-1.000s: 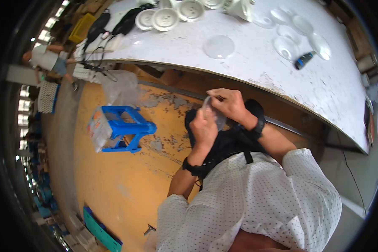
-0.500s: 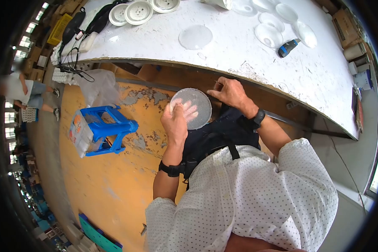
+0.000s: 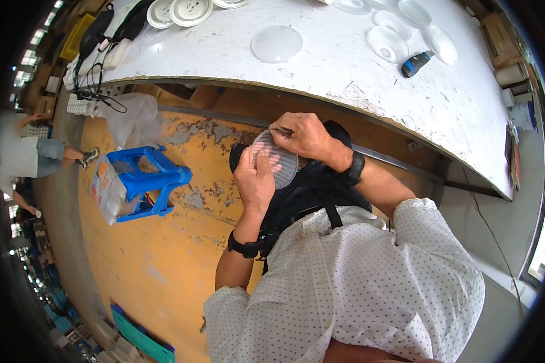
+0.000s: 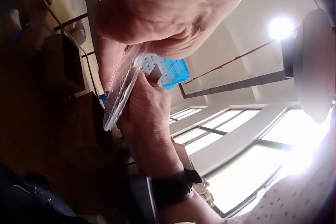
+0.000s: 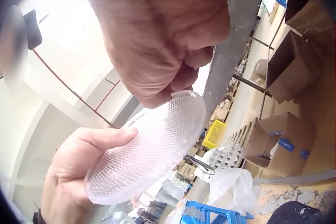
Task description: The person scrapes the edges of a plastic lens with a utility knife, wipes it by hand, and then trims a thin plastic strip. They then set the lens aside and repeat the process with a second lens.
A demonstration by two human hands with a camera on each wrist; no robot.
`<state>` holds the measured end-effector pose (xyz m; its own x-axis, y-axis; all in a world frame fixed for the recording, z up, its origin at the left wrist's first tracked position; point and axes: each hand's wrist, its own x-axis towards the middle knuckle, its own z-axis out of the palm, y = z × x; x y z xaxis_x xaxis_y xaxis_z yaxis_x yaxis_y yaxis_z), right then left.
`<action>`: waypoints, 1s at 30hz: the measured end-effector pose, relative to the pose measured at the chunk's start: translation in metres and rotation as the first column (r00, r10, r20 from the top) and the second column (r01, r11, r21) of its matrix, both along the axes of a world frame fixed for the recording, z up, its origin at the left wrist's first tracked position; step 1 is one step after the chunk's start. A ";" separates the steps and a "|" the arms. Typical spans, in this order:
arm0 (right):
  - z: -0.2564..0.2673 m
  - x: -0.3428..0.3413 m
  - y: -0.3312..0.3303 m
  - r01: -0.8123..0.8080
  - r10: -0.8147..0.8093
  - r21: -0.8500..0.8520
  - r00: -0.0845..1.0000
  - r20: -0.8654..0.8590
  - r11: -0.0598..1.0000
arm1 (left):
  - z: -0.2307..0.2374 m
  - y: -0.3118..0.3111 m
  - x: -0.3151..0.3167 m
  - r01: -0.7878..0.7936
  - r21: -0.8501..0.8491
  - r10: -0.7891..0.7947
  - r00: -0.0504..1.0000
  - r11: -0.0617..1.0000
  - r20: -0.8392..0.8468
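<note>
My left hand [image 3: 254, 184] holds a clear round plastic disc [image 3: 289, 166] with a fine dotted texture, thumb on its near face and fingers showing through from behind. The disc is tilted in front of my lap, below the table's edge. My right hand [image 3: 309, 139] is at the disc's upper rim, fingers curled, pinching a small dark flat blade-like piece [image 4: 155, 75]. In the right wrist view the curled right fingers meet the disc's rim [image 5: 197, 106], hiding the piece they pinch.
On the white table [image 3: 339, 75] lie a single clear disc [image 3: 277, 44], several more clear discs [image 3: 387, 45] and a black-and-blue handled tool [image 3: 416, 64]. White round fixtures [image 3: 191, 9] stand at the back. A blue stool [image 3: 154, 181] is on the floor at left; a person [image 3: 42, 157] is beyond it.
The right hand was at the disc, drew away to the right, and is back at its rim. The disc turned its face toward the head camera, then tilted again. The person at left has moved.
</note>
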<state>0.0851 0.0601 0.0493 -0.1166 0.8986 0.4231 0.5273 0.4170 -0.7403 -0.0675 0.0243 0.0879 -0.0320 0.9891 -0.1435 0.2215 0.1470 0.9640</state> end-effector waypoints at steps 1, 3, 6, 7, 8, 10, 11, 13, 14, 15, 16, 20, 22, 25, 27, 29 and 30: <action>-0.003 0.001 0.000 -0.040 0.039 0.034 0.999 0.026 0.999 | -0.006 0.001 -0.006 0.055 -0.048 -0.051 0.996 0.997 0.072; -0.008 0.002 -0.003 -0.081 0.077 0.065 0.996 0.055 0.995 | -0.022 0.003 -0.016 0.113 -0.093 -0.098 0.984 0.989 0.148; -0.013 0.001 -0.006 -0.188 0.162 0.233 0.979 0.127 0.954 | -0.028 0.012 -0.021 0.306 -0.367 -0.132 0.893 0.879 0.429; -0.012 0.002 -0.007 -0.224 0.184 0.247 0.967 0.175 0.943 | -0.027 0.011 -0.019 0.328 -0.300 -0.193 0.895 0.896 0.403; -0.017 0.003 -0.007 -0.229 0.192 0.233 0.966 0.172 0.945 | -0.031 0.011 -0.018 0.349 -0.242 -0.272 0.914 0.905 0.301; -0.013 0.005 -0.009 -0.212 0.191 0.146 0.971 0.144 0.966 | -0.037 0.007 -0.016 0.322 -0.304 -0.234 0.928 0.897 0.290; -0.011 0.004 -0.010 -0.220 0.192 0.179 0.968 0.164 0.959 | -0.037 0.007 -0.016 0.331 -0.298 -0.263 0.933 0.895 0.246; -0.006 0.006 -0.007 -0.259 0.233 0.179 0.960 0.157 0.949 | -0.035 0.008 -0.014 0.323 -0.308 -0.261 0.938 0.895 0.226; -0.005 0.005 -0.007 -0.273 0.248 0.175 0.957 0.152 0.946 | -0.035 0.006 -0.014 0.316 -0.311 -0.250 0.940 0.896 0.233; -0.004 0.005 -0.007 -0.279 0.251 0.197 0.955 0.156 0.940 | -0.033 0.006 -0.013 0.305 -0.318 -0.244 0.945 0.898 0.217; -0.004 0.005 -0.006 -0.277 0.256 0.200 0.959 0.124 0.940 | -0.029 0.007 -0.012 0.295 -0.323 -0.239 0.950 0.899 0.203; -0.006 -0.002 -0.007 -0.177 0.174 0.132 0.984 0.030 0.975 | -0.014 0.001 -0.007 0.215 -0.234 -0.197 0.976 0.948 0.096; -0.005 -0.007 -0.007 -0.119 0.113 0.176 0.993 0.040 0.977 | -0.025 -0.002 -0.009 0.211 -0.117 -0.213 0.977 0.970 0.003; -0.003 -0.012 -0.013 -0.021 0.022 0.013 0.992 -0.126 1.000 | -0.028 -0.008 -0.007 0.151 -0.028 -0.152 0.988 0.988 -0.013; -0.005 -0.015 -0.012 0.023 -0.025 -0.011 0.989 -0.148 1.000 | -0.039 -0.006 -0.007 0.128 0.181 -0.101 0.984 0.975 -0.149; -0.016 -0.018 -0.011 0.046 -0.068 -0.092 0.966 -0.248 0.995 | -0.041 -0.007 -0.006 0.094 0.242 -0.050 0.982 0.966 -0.182; -0.020 -0.020 -0.011 0.076 -0.129 -0.165 0.932 -0.340 0.983 | -0.037 -0.006 -0.007 0.076 0.313 -0.008 0.977 0.947 -0.214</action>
<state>0.0650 0.0493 0.0293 0.1099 0.9528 0.2832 0.2596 0.2475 -0.9335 -0.0748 0.0179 0.0513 0.0150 0.9829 0.1833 0.4201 -0.1725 0.8909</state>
